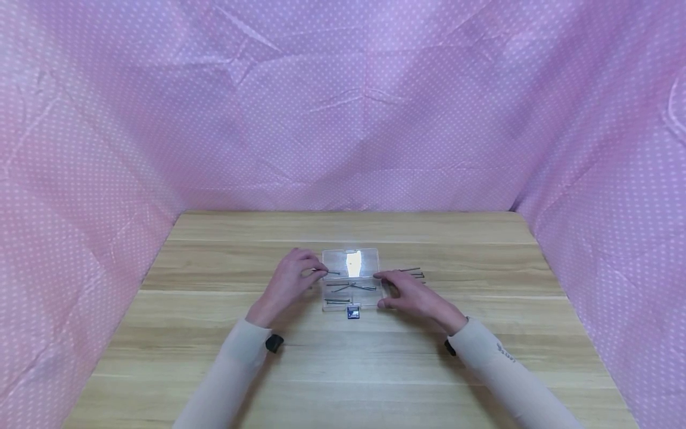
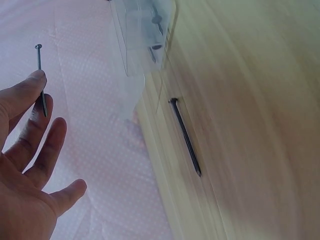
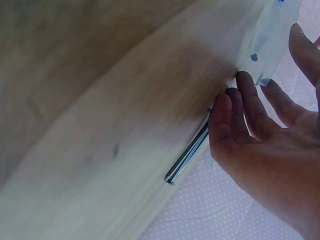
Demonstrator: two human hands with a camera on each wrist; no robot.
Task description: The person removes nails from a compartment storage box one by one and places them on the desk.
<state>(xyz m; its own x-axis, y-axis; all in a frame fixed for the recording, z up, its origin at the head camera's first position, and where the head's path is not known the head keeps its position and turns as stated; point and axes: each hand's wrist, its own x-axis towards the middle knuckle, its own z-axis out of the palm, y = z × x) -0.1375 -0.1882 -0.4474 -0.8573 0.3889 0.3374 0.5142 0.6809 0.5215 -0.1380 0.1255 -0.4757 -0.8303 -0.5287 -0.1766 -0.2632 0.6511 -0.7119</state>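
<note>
Between its thumb and index finger, my left hand (image 1: pixel 292 279) pinches a nail (image 2: pixel 39 60), its flat head pointing away from the fingertips. This nail is over the left side of a clear plastic box (image 1: pixel 367 300), whose transparent lid (image 1: pixel 334 260) is folded back. Several nails (image 1: pixel 337 301) lie in the box, some of them crossed. At the box's right side is my right hand (image 1: pixel 415 293), fingers loosely bent, the fingertips at its edge; whether they press on it I cannot tell. A loose nail (image 2: pixel 186 137) lies on the wood left of the box.
Several more nails (image 1: pixel 418 274) lie on the table (image 1: pixel 354 369) to the right of the box, partly behind the right hand. A small blue tag (image 1: pixel 353 313) is at the box's front edge. Pink dotted cloth (image 1: pixel 343 119) hangs around the table's back and sides.
</note>
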